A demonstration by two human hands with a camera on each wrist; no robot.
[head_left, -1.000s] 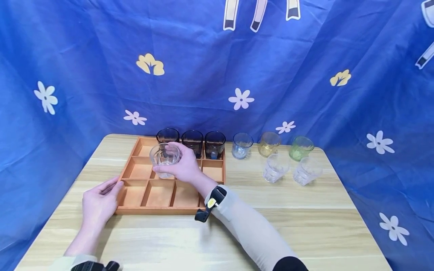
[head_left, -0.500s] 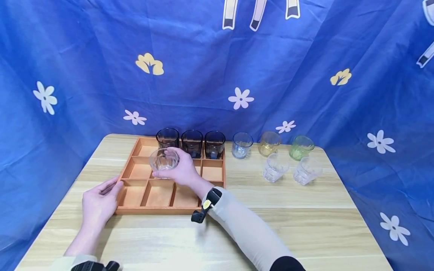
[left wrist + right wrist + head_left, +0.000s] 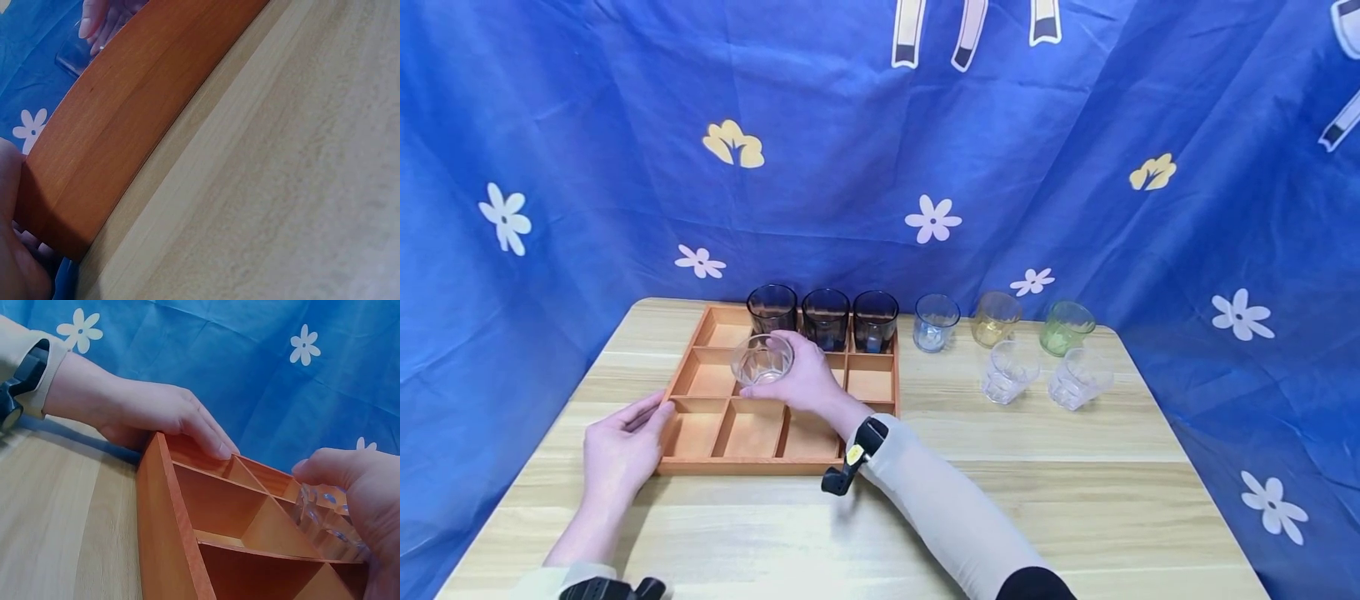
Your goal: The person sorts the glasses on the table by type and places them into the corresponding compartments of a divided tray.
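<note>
In the head view my right hand point(image 3: 801, 375) holds a clear glass point(image 3: 762, 362) upright, thumb on the near side and fingers behind. The glass is at the middle row of a wooden compartment tray point(image 3: 745, 467), second compartment from the left; its base is hidden. My left hand point(image 3: 623, 446) grips the tray's left wall near the front corner. The right wrist view shows the left thumb point(image 3: 215, 447) over the rim, inside the tray. Three dark glasses point(image 3: 826, 321) stand in the back row, leaving the back left compartment bare.
Right of the tray, a blue glass point(image 3: 934, 325), a yellow glass point(image 3: 996, 321) and a green glass point(image 3: 1066, 329) stand in a row. Two clear glasses point(image 3: 1009, 375) are in front of them. A blue curtain point(image 3: 850, 150) hangs behind the wooden table point(image 3: 1000, 483).
My right hand has lowered the clear glass slightly into the middle row over the last second. The left hand and the other glasses have stayed where they were.
</note>
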